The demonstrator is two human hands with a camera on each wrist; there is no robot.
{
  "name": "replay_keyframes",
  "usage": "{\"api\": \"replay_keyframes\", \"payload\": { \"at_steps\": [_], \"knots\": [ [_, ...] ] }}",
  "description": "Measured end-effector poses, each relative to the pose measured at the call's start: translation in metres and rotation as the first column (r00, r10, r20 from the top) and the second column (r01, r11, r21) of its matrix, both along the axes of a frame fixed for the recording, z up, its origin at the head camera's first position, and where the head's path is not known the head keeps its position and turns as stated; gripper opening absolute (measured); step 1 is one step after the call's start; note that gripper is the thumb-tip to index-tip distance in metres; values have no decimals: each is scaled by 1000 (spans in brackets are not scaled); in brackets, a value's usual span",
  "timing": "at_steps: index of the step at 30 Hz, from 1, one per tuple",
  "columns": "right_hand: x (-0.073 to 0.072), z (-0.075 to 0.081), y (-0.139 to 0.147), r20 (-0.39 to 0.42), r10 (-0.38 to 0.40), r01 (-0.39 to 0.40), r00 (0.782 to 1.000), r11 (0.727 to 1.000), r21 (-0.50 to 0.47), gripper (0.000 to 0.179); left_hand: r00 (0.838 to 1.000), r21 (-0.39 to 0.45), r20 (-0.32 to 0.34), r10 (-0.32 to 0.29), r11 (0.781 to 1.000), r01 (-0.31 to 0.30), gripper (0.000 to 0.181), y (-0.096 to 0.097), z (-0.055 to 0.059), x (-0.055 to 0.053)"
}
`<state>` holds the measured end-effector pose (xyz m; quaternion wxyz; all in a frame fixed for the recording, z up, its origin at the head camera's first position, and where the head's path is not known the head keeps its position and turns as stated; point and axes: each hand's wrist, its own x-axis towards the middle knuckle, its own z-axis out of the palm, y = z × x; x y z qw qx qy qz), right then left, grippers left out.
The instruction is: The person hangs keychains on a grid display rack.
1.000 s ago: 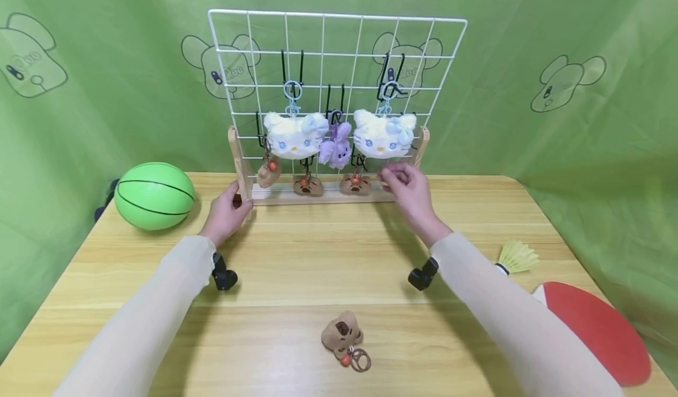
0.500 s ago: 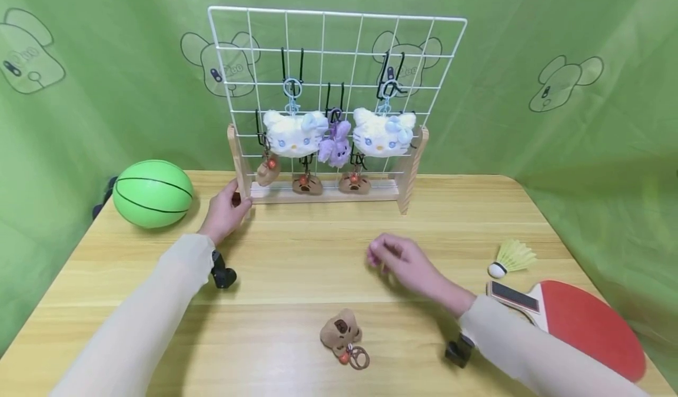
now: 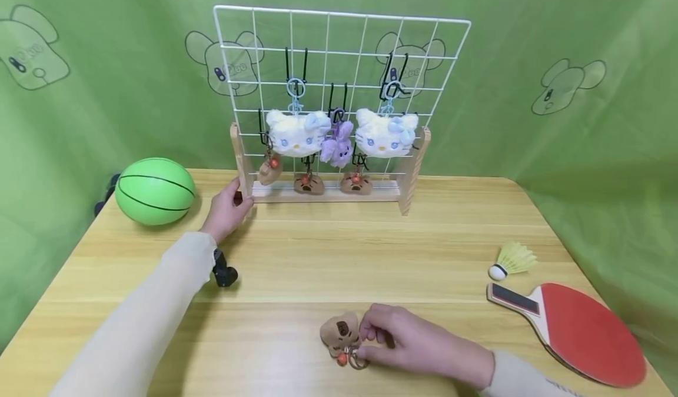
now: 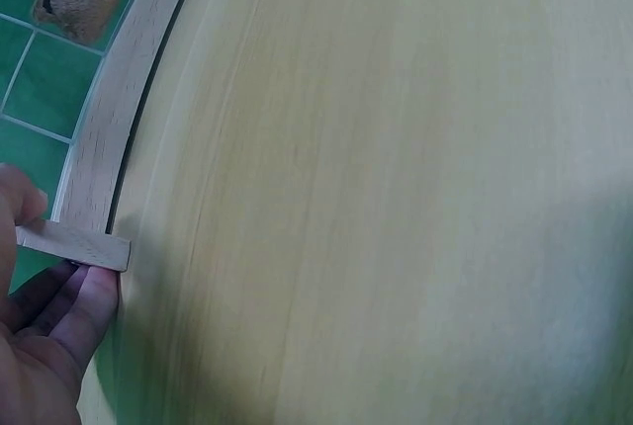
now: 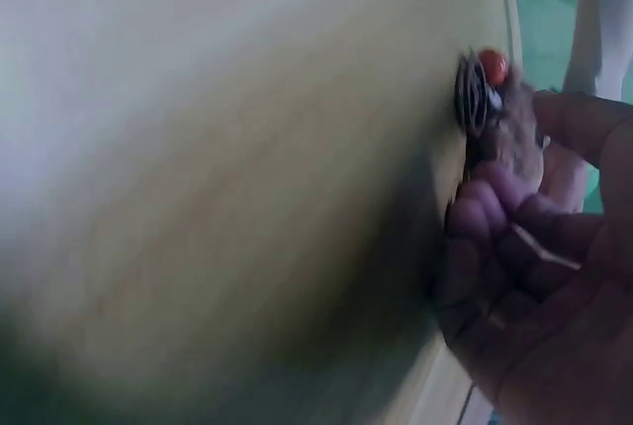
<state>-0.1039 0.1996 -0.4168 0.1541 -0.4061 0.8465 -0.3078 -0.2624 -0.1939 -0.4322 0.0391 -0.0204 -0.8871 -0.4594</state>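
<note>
My left hand grips the left wooden leg of a white wire-grid display rack, thumb and fingers on either side of it. My right hand is down at a brown plush bear keychain lying on the table. Its thumb and curled fingertips are right at the keychain's ring and the bear's side; I cannot tell if they pinch it. In the right wrist view the keychain's orange bell shows beside the ring. On the rack hang two white cat plush keychains, a purple rabbit keychain and several brown bear keychains.
A green ball sits at the table's back left. On the right lie a yellow shuttlecock and a red table tennis paddle. Black hooks stick out of the grid. Green cloth encloses the table.
My right hand has left the rack's lower right and come down toward me to the loose bear keychain. The left hand stays on the rack's leg.
</note>
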Motion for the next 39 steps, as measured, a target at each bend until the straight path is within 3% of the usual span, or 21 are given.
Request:
{"api": "replay_keyframes", "payload": {
  "at_steps": [4, 8, 13, 23, 28, 33, 39],
  "knots": [
    [13, 3, -5, 21, -69, 66, 997, 990, 128, 31, 1000, -6, -6, -1, 1000, 1, 57, -2, -1, 1],
    [21, 5, -10, 110, -120, 91, 987, 967, 237, 36, 1000, -6, 7, 0, 1000, 0, 60, -4, -5, 4],
    [25, 3, -11, 145, -143, 98, 979, 956, 278, 31, 1000, -11, 8, 0, 1000, 0, 62, -6, -8, 6],
    [26, 4, -15, 28, -132, 120, 991, 959, 257, 30, 1000, -3, -14, -6, 1000, 5, 61, -3, -6, 2],
    [23, 3, -15, 58, -145, 132, 988, 972, 194, 25, 1000, 4, -7, -1, 1000, 1, 61, -4, -6, 2],
    [15, 1, -8, 100, -86, 79, 991, 994, 78, 22, 1000, 4, -3, -5, 1000, 5, 62, -3, -4, 2],
    [8, 3, 1, 164, -34, 37, 986, 999, -14, 7, 1000, -17, -15, -2, 1000, 2, 60, 0, -2, 1]
  ]
}}
